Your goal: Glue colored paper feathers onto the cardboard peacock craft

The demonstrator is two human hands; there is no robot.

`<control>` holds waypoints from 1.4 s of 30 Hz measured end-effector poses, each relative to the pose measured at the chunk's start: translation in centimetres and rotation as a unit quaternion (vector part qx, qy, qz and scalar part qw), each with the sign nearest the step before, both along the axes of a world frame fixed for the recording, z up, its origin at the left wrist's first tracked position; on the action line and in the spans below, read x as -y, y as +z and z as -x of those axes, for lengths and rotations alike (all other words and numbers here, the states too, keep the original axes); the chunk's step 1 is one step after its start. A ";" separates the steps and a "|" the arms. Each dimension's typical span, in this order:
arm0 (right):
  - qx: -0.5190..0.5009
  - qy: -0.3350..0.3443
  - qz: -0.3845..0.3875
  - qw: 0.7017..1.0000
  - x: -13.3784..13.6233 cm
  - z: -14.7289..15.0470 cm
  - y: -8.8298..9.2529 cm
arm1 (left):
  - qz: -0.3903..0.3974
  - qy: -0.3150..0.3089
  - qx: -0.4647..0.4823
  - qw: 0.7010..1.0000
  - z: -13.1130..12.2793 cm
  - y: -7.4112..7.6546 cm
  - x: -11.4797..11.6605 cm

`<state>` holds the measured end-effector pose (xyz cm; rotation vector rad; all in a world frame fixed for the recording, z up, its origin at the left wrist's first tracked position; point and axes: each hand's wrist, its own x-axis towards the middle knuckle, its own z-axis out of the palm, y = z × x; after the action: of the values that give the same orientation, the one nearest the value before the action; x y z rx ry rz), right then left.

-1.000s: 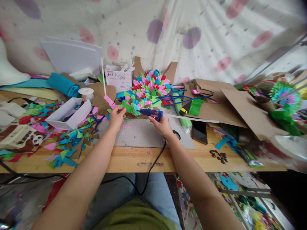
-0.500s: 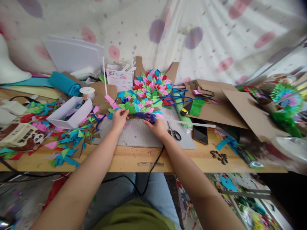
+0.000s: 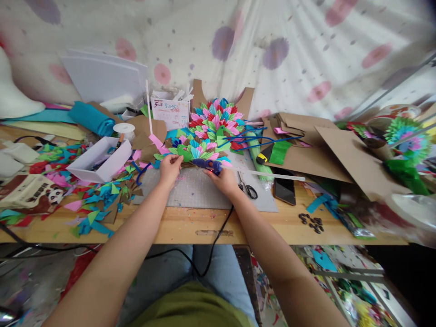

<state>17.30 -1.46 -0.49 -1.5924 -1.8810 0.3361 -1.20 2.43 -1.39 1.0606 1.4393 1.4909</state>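
My left hand [image 3: 169,170] is closed on the near edge of a fan of folded paper petals [image 3: 194,152] in green, pink and blue. My right hand [image 3: 223,180] grips a blue glue gun [image 3: 210,165], its nozzle pointing left at the fan's lower edge. The gun's black cord [image 3: 218,231] runs down off the table's front edge. Both hands rest over a grey cutting mat [image 3: 197,190]. A larger finished petal piece [image 3: 215,119] stands on cardboard just behind.
Black scissors [image 3: 245,187] and a dark phone [image 3: 284,190] lie right of my right hand. A white box [image 3: 98,159] and scattered paper scraps [image 3: 95,200] fill the left. Cardboard sheets [image 3: 327,145] lie at the right, with small dark beads [image 3: 310,221] near the front edge.
My right hand has brought the glue gun left and down against the fan's edge, uncovering the scissors. The left hand shifted slightly right with the fan. Little moved in the last half second.
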 end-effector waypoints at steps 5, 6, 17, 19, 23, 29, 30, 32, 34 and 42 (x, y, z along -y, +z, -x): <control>-0.011 -0.002 -0.008 1.000 0.0 -0.1 0.0 | -0.002 0.001 0.006 1.000 0.1 0.0 0.1; -0.011 0.002 -0.009 1.000 0.0 0.0 0.0 | -0.001 0.001 0.006 1.000 0.1 0.0 0.1; 0.008 0.002 -0.005 1.000 0.1 0.0 0.0 | 0.001 0.008 0.019 1.000 0.0 0.1 0.1; 0.010 0.019 0.005 1.000 0.2 0.0 0.0 | 0.000 0.012 0.026 1.000 0.0 0.1 0.1; 0.024 0.000 0.009 1.000 0.2 0.2 0.3 | 0.000 0.014 0.031 0.999 -0.1 0.2 0.0; 0.030 0.003 0.012 0.999 0.4 0.3 0.6 | 0.001 0.018 0.033 0.999 -0.2 0.4 0.1; 0.033 0.006 0.014 0.999 0.4 0.3 0.5 | -0.001 0.018 0.033 0.999 -0.2 0.4 0.1; 0.040 0.003 0.011 0.999 0.3 0.3 0.4 | -0.003 0.018 0.034 0.999 -0.2 0.4 0.1; 0.044 -0.008 0.002 0.999 0.2 0.2 0.4 | -0.004 0.017 0.035 0.999 -0.2 0.3 0.1; 0.028 -0.005 -0.017 0.999 0.1 0.1 0.5 | -0.008 0.018 0.034 0.999 0.0 0.1 0.0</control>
<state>17.24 -1.55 -0.02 -1.6020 -1.9100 0.2567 -1.16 2.43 -1.34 0.9888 1.4083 1.5515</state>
